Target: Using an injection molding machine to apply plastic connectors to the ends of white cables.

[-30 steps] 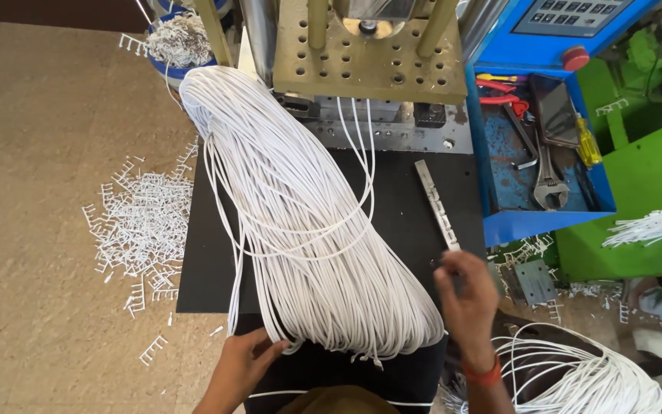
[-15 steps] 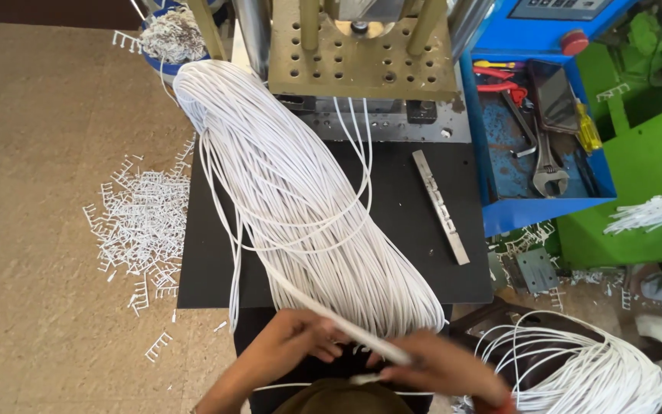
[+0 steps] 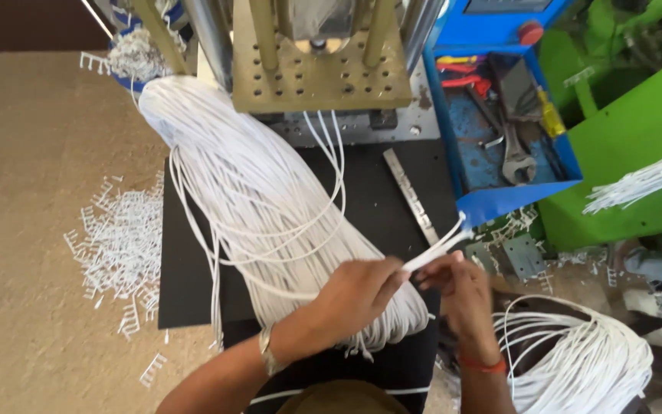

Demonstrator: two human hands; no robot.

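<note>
Head view. Left hand and right hand both pinch a few white cords, their ends fanned up-right, just off the big cord bundle on the black mat. Cords look light, limp and smooth; likely to slip, so best gripped near the ends, several together. Metal bar lies beside. Blue tray with tools at right; red knob above it; no labels legible. White clips litter the floor at left.

left hand: moved up from the bundle's lower edge onto the white cords | right hand: left the metal bar, now meets the left | cord ends: pinched, pulled out rightward
</note>
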